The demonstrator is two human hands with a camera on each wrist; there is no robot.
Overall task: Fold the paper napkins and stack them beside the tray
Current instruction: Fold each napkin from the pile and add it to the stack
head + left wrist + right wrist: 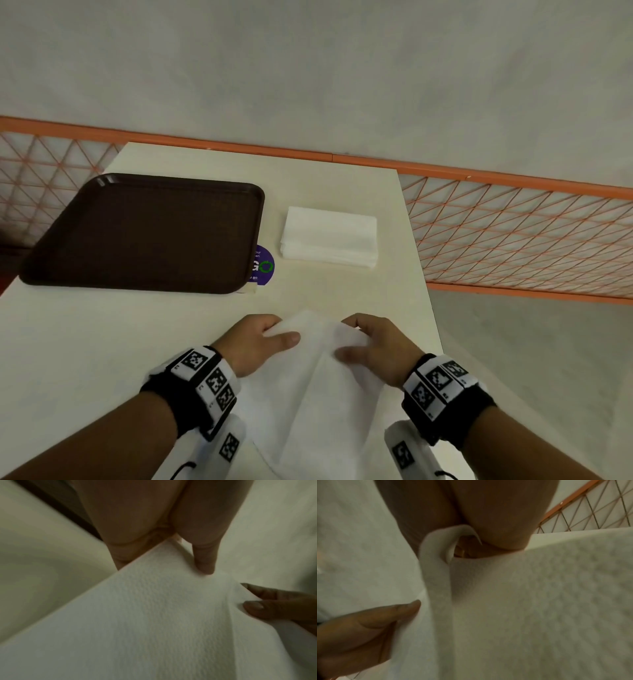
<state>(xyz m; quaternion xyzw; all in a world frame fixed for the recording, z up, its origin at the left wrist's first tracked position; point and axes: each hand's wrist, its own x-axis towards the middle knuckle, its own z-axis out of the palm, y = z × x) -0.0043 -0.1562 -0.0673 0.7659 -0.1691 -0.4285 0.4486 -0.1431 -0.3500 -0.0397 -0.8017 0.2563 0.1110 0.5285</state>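
table (342, 178): cream-white top, fills most of the head view; everything sits on it.
railing (513, 233): orange frame with diamond mesh, behind and right of the table; also visible top right in the right wrist view.
tray (144, 233): dark brown, rectangular, rounded corners, far left of the table; nothing visible in it.
napkin stack (329, 236): folded white paper napkins, squared pile, just right of the tray, a bare strip of table between them.
sticker (263, 265): round, purple with a green ring, on the tabletop, partly under the tray's near right corner.
open napkin (308, 387): white, embossed, near edge of the table between both hands, well apart from the stack; far end lifted off the table, a crease running down its middle.
left hand (255, 342): pinches the napkin's far left corner, thumb on top, fingers curled underneath; left wrist view shows the thumb pressing the sheet.
right hand (373, 346): pinches the far right part, thumb on top, fingers curled behind; right wrist view shows a corner of the sheet curling up by the fingers.
wristbands (202, 380): black straps with white marker tags, one on each wrist.
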